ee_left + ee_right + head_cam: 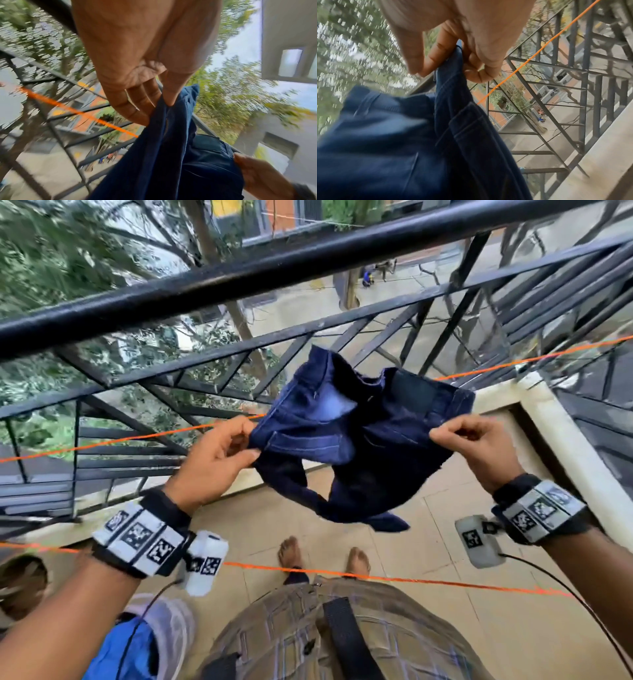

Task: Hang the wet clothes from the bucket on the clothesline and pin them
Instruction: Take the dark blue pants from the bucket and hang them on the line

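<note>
Denim is what I have in both hands: a dark blue pair of jeans (pixel 356 440), held up by the waistband in front of the far orange clothesline (pixel 130 438), which runs along the black railing (pixel 212 285). My left hand (pixel 212 460) has its grip clamped on the left end of the waistband, thumb against fingertips (pixel 137 108), and my right hand (pixel 476 446) has the right end pinched the same way, thumb and curled fingers (pixel 436 59) closed over the fold. The legs hang bunched below, clear of the floor. From the head view I cannot tell whether the cloth already touches the line or only hides it.

I judge the step in hand to be draping the garment over that line. To do it well I would:

1. Pull the 2 hands apart so the waistband goes taut and flat.
2. Lift it over the line and lower it so a short flap falls on the far side, with the heavy legs on my side.
3. Keep 1 hand on the cloth until a pin is on, since wet denim is heavy and could slide off toward the street below.

A second orange line (pixel 376 577) crosses near my waist; I would keep the legs from snagging it. No pins are visible.
</note>
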